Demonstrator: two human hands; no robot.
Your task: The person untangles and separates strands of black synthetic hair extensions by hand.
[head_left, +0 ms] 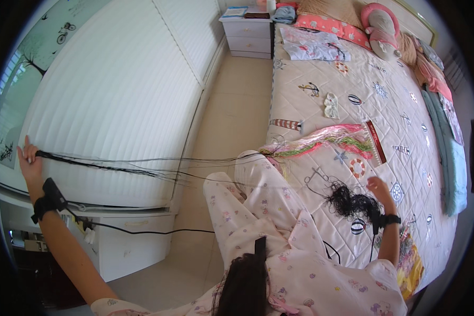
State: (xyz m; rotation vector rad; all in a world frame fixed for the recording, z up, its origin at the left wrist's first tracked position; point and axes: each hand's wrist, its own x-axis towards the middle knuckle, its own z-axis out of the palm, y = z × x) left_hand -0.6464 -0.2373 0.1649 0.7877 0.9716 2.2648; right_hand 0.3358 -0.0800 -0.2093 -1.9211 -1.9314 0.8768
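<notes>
At the far left, my left hand point(30, 158) grips one end of a long bundle of black strands point(83, 161), which stretches right across my knees. My right hand point(377, 185) is raised over the bed at the right, fingers curled; whether it holds a fine strand cannot be made out. Just below it lies a tangled black clump of strands point(343, 199). Pink, white and green strands point(324, 138) lie on the bed, their right ends at a red-backed strip with fine teeth point(375, 142). A pair of scissors point(316, 176) rests left of the black clump.
The quilted bedspread point(300, 106) holds a small white patterned item point(331, 106), folded clothes point(316, 45) and a plush toy point(382, 33). A nightstand point(248, 35) stands beyond. White cabinet drawers point(134, 241) are at lower left. Cables run from both wrist devices.
</notes>
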